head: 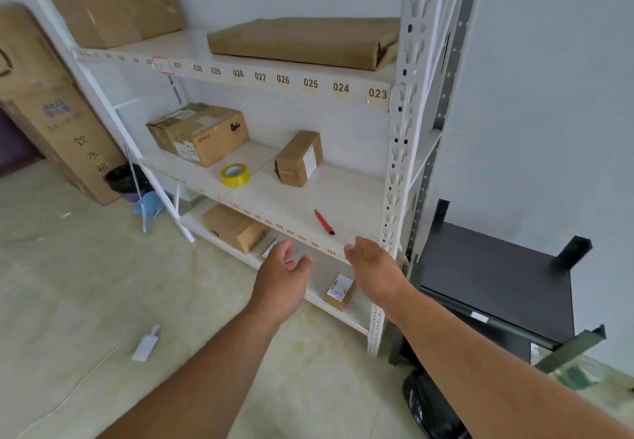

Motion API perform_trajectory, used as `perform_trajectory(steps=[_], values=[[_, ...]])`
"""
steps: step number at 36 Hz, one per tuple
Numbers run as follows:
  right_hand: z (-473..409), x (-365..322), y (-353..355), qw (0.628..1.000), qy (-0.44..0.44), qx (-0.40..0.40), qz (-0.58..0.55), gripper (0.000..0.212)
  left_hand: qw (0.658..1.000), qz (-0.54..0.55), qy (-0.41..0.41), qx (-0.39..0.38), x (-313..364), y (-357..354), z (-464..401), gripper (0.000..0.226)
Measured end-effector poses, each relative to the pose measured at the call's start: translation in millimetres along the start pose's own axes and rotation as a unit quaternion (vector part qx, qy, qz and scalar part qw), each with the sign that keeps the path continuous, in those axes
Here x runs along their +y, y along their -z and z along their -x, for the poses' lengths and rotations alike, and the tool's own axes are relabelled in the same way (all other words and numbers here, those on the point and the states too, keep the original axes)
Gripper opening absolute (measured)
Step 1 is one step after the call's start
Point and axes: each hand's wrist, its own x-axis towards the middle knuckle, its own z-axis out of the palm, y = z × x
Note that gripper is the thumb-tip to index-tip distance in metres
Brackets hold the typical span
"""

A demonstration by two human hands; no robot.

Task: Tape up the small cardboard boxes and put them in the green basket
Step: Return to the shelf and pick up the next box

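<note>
I see a white rack (398,150) against the wall, its shelf edges carrying numbered labels. Left of it a tall carton (51,123) leans on the floor, and to the right stands a black unit (497,267). On the top shelf sit a big box (116,9) at the left and a flat box (302,42) to its right. The middle shelf holds a printed box (202,135) at the back left. The small box (299,159) stands tilted near the middle of that shelf, well apart from both my hands. Just left of it and a little forward lies the yellow tape roll (235,174). Near the front edge at the right lies a red knife (324,222).

On the bottom shelf I make out a brown box (235,229) and, further right, a smaller labelled box (339,291). A white adapter (145,346) lies on the floor with its cord.

My left hand (281,277) and right hand (374,267) reach toward the front of the middle shelf, palms facing each other, fingers loosely spread and relaxed, each holding nothing. The right hand is just below the knife. I cannot see the green basket in this view.
</note>
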Motion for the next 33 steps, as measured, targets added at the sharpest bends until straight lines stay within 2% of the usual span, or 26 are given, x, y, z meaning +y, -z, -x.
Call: perform_trajectory(steps=[7, 15, 17, 20, 26, 29, 33], values=[[-44.0, -22.0, -14.2, 1.0, -0.002, 0.016, 0.011, 0.051, 1.0, 0.005, 0.004, -0.01, -1.8, 14.3, -59.4, 0.059], [-99.5, -52.1, -53.5, 0.998, -0.025, 0.063, 0.019, 0.059, 0.999, 0.022, -0.004, -0.047, -13.4, 53.1, -140.8, 0.063], [-114.9, -62.7, -69.2, 0.997, -0.032, 0.074, 0.018, 0.051, 0.998, 0.025, -0.006, -0.057, -17.5, 68.6, -164.7, 0.064], [-138.2, -78.8, -92.9, 0.993, -0.048, 0.104, 0.037, 0.026, 0.997, 0.023, -0.012, -0.068, -25.1, 91.3, -201.6, 0.065], [-162.1, -107.3, -134.0, 0.989, -0.067, 0.128, 0.037, 0.033, 0.996, 0.017, -0.009, -0.093, -39.8, 128.5, -258.7, 0.068], [-177.7, -116.7, -143.6, 0.987, -0.082, 0.134, 0.017, 0.044, 0.994, 0.016, -0.012, -0.107, -40.4, 137.1, -282.1, 0.068], [-210.8, -117.2, -147.8, 0.985, -0.095, 0.141, 0.021, 0.036, 0.992, 0.014, -0.012, -0.123, -40.1, 137.4, -313.2, 0.067]])
